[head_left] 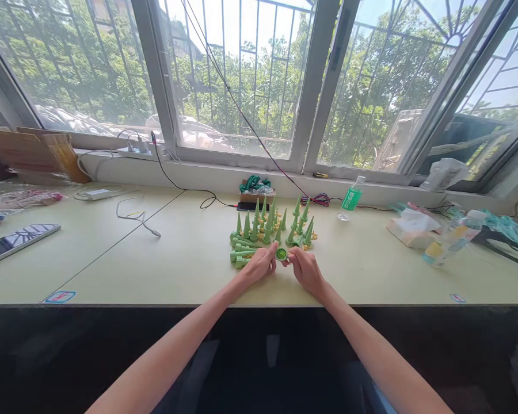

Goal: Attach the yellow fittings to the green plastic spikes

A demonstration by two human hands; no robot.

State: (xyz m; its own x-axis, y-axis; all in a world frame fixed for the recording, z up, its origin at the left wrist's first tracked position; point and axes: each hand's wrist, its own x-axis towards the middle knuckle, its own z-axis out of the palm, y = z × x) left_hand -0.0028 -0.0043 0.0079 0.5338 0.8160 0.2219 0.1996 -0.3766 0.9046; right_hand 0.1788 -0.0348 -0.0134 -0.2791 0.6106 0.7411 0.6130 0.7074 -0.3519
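Observation:
Several green cone-shaped plastic spikes [271,225] stand upright in a cluster on the pale table [164,259], some with small yellow parts at their bases. A few more green spikes [242,253] lie flat at the cluster's left. My left hand [259,265] and my right hand [304,269] meet just in front of the cluster. Both pinch a small round green piece [281,253] between their fingertips, its open end facing me.
A water bottle with a green label [350,199] stands behind the cluster, to the right. A black phone [251,206] and cables lie by the window sill. Tissues [412,225] and a clear bottle [451,237] are at the right, a flat patterned board [15,241] at the left.

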